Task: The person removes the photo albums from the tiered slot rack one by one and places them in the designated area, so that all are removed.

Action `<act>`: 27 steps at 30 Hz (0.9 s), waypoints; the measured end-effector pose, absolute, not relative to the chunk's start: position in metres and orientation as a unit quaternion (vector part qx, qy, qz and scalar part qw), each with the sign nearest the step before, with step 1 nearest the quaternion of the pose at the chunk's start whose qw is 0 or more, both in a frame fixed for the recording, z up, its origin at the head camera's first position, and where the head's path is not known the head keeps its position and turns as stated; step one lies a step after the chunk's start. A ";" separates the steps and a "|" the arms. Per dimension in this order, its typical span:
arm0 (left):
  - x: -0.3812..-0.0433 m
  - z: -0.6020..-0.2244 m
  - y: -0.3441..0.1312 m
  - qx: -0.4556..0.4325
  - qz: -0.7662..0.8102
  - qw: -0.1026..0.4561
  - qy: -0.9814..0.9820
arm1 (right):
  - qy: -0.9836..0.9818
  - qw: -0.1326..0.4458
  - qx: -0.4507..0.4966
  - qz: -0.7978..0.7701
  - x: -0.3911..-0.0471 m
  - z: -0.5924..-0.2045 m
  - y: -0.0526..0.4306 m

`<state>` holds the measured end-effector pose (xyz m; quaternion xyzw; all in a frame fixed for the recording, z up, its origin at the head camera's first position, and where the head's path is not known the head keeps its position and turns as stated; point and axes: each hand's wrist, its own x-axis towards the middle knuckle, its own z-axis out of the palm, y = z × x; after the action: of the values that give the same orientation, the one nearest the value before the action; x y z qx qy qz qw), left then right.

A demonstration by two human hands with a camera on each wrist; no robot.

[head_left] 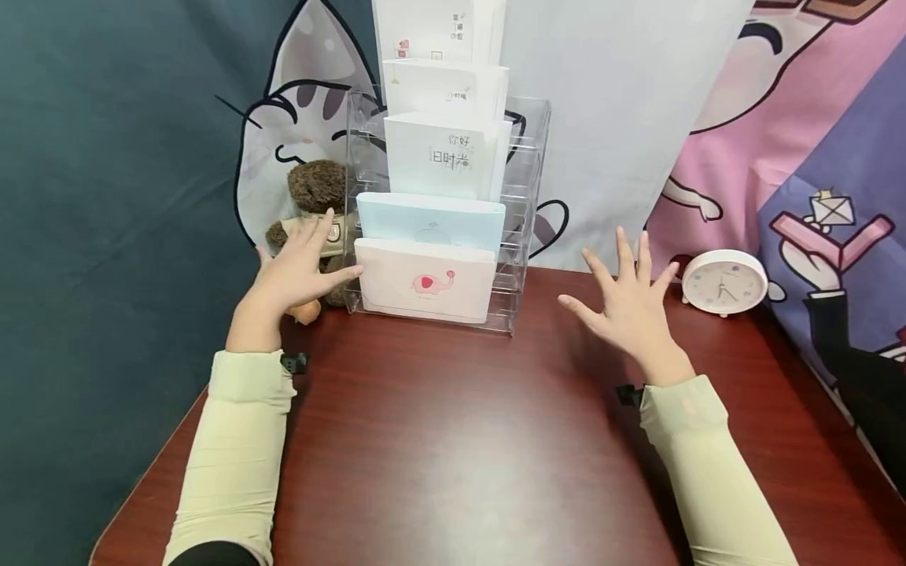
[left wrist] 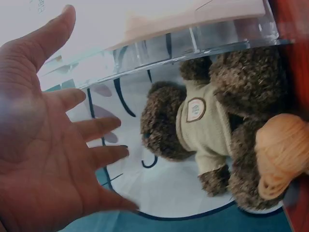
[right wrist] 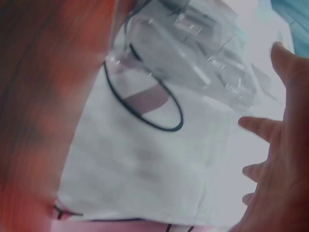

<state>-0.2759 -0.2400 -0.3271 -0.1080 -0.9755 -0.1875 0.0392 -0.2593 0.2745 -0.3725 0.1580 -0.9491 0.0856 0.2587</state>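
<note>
My left hand [head_left: 292,271] is spread with straight fingers at the left side of a clear tiered rack [head_left: 504,303], holding nothing. Behind it sits a brown teddy bear [left wrist: 207,121] in a pale sweater, partly covered by the hand in the head view. To the right of the rack, my right hand [head_left: 632,310] hovers with fingers fanned out, apart from everything. Upright in the rack stand a pink booklet-like item [head_left: 425,279] with a red elephant, a pale blue one [head_left: 432,216] and several white ones [head_left: 428,157] with printed characters.
An orange yarn ball [left wrist: 282,147] lies by the bear's feet. A white round clock [head_left: 725,283] stands at the back right of the dark red table [head_left: 439,440]. Cartoon-printed cloth [head_left: 602,118] hangs directly behind the rack.
</note>
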 end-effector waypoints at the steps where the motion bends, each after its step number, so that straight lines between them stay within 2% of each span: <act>1: -0.277 -0.328 -0.239 -0.117 -0.212 0.036 -0.970 | -0.936 0.278 0.187 0.107 -0.260 -0.370 0.271; 3: -0.279 -0.328 -0.237 -0.133 -0.254 0.036 -0.957 | -0.901 0.311 0.258 0.158 -0.264 -0.364 0.260; 6: -0.280 -0.328 -0.233 -0.137 -0.303 0.044 -0.942 | -0.844 0.332 0.357 0.224 -0.267 -0.355 0.233; 12: -0.284 -0.333 -0.231 -0.079 -0.349 0.089 -0.929 | -0.817 0.276 0.443 0.246 -0.279 -0.343 0.151; 16: -0.294 -0.348 -0.224 -0.034 -0.372 0.116 -0.920 | -0.834 0.256 0.455 0.181 -0.293 -0.343 0.104; 23: -0.309 -0.380 -0.204 -0.002 -0.392 0.084 -0.916 | -0.887 0.242 0.387 0.066 -0.307 -0.353 0.065; 27: -0.310 -0.399 -0.204 0.026 -0.437 0.122 -0.891 | -0.897 0.240 0.372 0.002 -0.304 -0.358 0.051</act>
<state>-0.3099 -0.2035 -0.3990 0.0262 -0.8907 -0.4373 0.1218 -0.3044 0.0508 -0.3582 0.3723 -0.8966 0.0021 0.2398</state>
